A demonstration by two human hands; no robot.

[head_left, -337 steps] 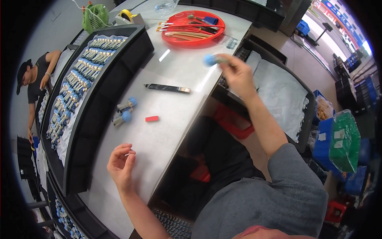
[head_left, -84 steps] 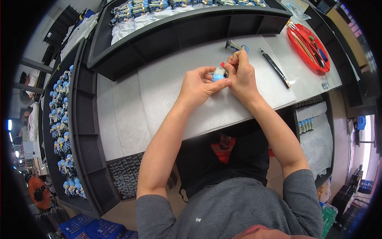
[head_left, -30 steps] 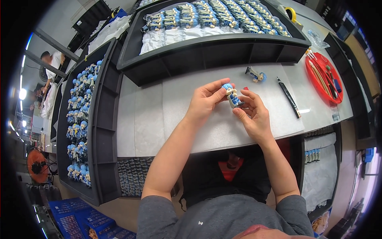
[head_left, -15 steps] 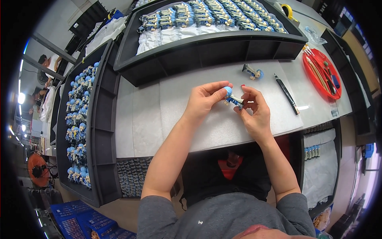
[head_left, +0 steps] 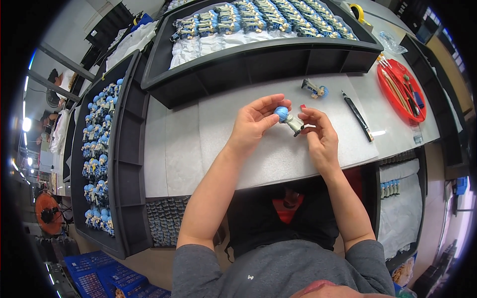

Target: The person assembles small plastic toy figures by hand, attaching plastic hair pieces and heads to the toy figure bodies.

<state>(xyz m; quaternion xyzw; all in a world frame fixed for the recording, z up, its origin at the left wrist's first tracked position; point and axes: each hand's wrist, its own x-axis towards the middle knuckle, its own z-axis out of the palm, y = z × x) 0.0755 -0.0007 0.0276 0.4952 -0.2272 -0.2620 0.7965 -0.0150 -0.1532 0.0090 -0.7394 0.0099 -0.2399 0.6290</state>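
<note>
A small figurine (head_left: 294,124) with a blue, ball-shaped head, a pale back and a dark base is held over the white work mat. My left hand (head_left: 252,124) pinches it by the head between thumb and fingers. Close to the base end is my right hand (head_left: 322,136), its thumb and forefinger parted and curved beside the figurine; whether a fingertip touches it is hard to see. A second blue-headed figurine (head_left: 315,89) lies on its side farther back on the mat. A small red piece (head_left: 302,106) shows by my right fingertips.
A black crate (head_left: 258,62) of figurines in rows on white sheeting spans the back. Another black crate (head_left: 130,164) of figurines stands left. On the right lie a black pen-like tool (head_left: 357,115) and a red tray (head_left: 420,118) with brushes. A lined crate (head_left: 397,213) sits lower right.
The figurine has turned over, so its pale back shows rather than its blue-and-white front. My right fingers have loosened from its base and spread apart, while my left hand keeps the head.
</note>
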